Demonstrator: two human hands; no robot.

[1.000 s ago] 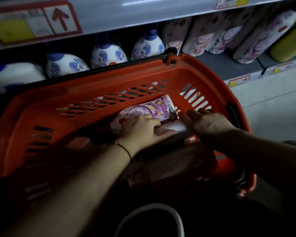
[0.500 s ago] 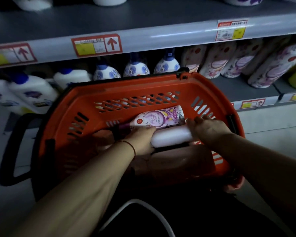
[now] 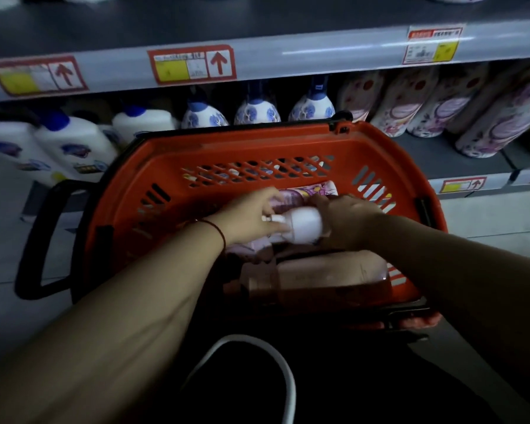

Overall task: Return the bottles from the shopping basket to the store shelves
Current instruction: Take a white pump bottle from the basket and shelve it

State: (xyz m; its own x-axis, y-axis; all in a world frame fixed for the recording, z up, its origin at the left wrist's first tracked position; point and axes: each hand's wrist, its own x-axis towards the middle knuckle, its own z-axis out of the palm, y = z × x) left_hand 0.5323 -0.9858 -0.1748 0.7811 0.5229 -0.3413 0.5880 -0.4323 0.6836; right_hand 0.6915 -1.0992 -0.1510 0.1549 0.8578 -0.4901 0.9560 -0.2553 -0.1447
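An orange shopping basket (image 3: 257,154) stands before the lower store shelf (image 3: 447,160). Both hands are inside it. My left hand (image 3: 251,218) grips the pump end of a white bottle (image 3: 303,224), and my right hand (image 3: 349,221) holds its body. The bottle lies sideways, raised a little above the others. Behind it lies a pink and purple flowered bottle (image 3: 300,192). A large pink bottle (image 3: 318,276) lies at the near side of the basket.
The shelf holds white bottles with blue caps (image 3: 71,148) at left, round blue-flowered bottles (image 3: 256,111) in the middle and tall flowered bottles (image 3: 441,108) at right. An upper shelf edge (image 3: 288,53) carries price tags. The basket's black handle (image 3: 40,240) sticks out left.
The view has pulled back and up from the basket. My two hands have closed on the white bottle and raised it a little off the pile.
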